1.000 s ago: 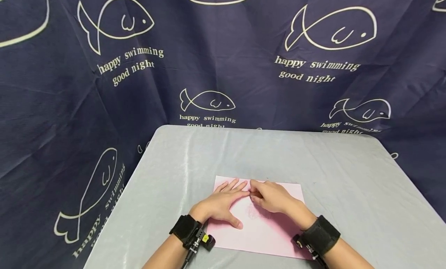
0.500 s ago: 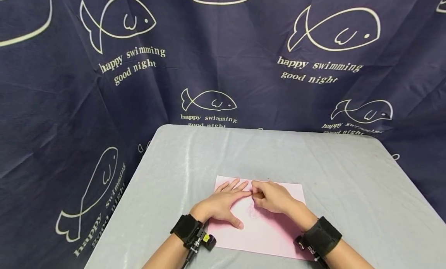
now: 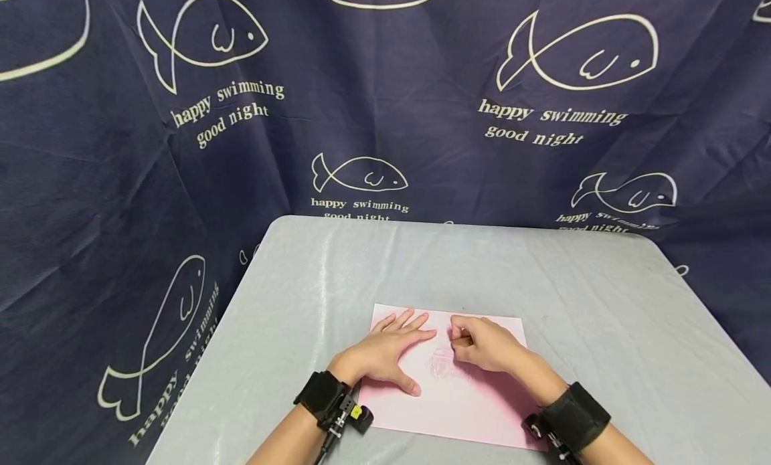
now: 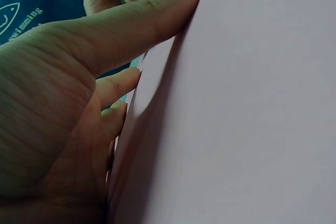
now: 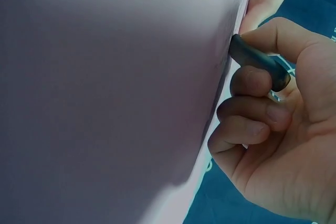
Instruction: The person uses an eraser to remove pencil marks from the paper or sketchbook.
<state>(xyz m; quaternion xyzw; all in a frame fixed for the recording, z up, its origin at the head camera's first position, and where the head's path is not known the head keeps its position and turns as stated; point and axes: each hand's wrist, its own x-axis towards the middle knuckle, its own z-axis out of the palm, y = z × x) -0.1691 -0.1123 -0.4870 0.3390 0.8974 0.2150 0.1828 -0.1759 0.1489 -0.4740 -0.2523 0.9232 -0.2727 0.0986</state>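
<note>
Paper (image 3: 434, 415): looks matt and smooth across the bare part.
Marks (image 3: 444, 367): look streaky and a little grainy.
Stub (image 5: 257, 61): shows a smooth face with a soft sheen; wax or plastic, cannot tell which.
Table (image 3: 602, 311): appears covered in cloth, faintly rumpled, with silky streaks of shine.
Curtain (image 3: 421, 110): looks like matt cloth, creased and softly folded.
Wristbands (image 3: 322, 393): seem matt, like fabric.
Cameras (image 3: 363, 419): look like plastic.

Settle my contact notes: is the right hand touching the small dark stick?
Touching. The right wrist view shows it plainly: the right hand pinches the small dark stick directly, with no gap between skin and stick.
</note>
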